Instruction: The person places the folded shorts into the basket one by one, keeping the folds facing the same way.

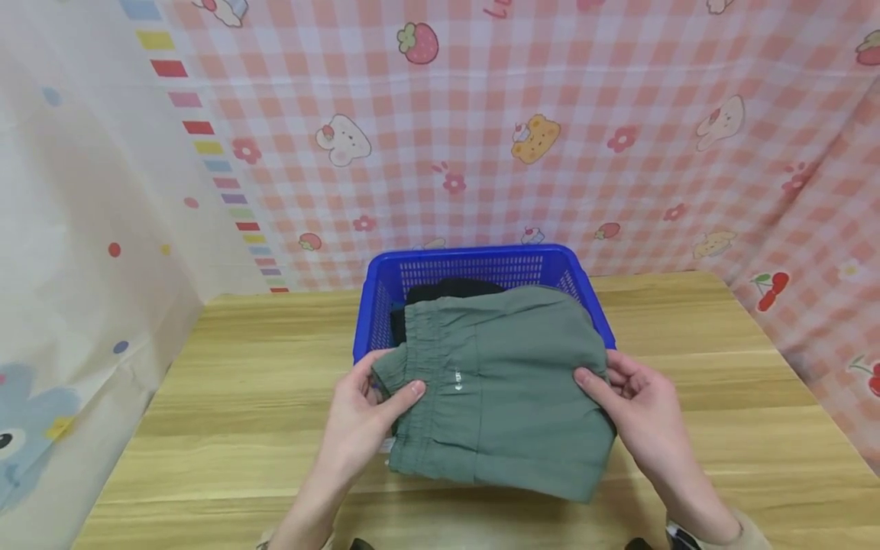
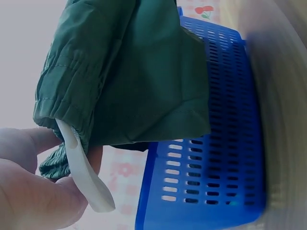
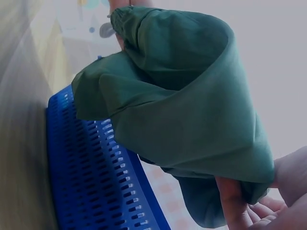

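Grey-green shorts (image 1: 529,382) with a gathered elastic waistband and a small white logo hang folded above the table, overlapping the front of a blue basket (image 1: 364,317). At the waistband, my left hand (image 1: 357,416) pinches the cloth with the thumb on top. My right hand (image 1: 642,401) grips the opposite side, thumb above and fingers tucked under. A white flat strip (image 2: 84,167) dangles from the waistband beside the left fingers in the left wrist view. The right wrist view shows the shorts (image 3: 187,120) sagging in loose folds between both hands.
Dark cloth (image 1: 450,290) lies inside the basket behind the shorts. The basket stands on a wood-grain table (image 1: 261,405), close to a pink checked curtain (image 1: 481,183) at the back. White printed cloth (image 1: 89,229) hangs along the left side.
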Available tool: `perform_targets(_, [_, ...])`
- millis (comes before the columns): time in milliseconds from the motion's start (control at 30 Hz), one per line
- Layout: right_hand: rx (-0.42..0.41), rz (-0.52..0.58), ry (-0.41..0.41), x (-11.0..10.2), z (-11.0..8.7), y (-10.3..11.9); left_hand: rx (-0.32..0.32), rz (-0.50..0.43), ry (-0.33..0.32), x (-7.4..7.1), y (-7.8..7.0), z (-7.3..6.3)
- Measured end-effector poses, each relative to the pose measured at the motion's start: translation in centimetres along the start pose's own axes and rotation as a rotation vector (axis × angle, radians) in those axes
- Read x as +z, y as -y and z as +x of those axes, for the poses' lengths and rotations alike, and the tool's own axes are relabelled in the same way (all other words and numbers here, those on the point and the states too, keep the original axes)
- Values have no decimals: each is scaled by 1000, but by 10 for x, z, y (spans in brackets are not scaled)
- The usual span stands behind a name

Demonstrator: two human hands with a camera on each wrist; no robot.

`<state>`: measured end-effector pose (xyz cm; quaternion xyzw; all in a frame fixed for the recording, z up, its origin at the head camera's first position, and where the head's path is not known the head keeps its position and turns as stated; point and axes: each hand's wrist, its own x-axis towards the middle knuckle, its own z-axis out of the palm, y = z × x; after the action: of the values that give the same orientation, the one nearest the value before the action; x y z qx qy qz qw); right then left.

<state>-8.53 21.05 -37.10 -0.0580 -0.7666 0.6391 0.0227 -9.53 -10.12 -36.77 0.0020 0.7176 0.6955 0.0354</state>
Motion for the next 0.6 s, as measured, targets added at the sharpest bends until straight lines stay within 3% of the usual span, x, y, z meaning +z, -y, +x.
perform_targets(367, [-104,-96,47,-4,7,9,32,90,3,-3,-9,-1])
perform_targets(600, [-163,-155,140,-5,28,33,40,190,-29,-12,-26,8])
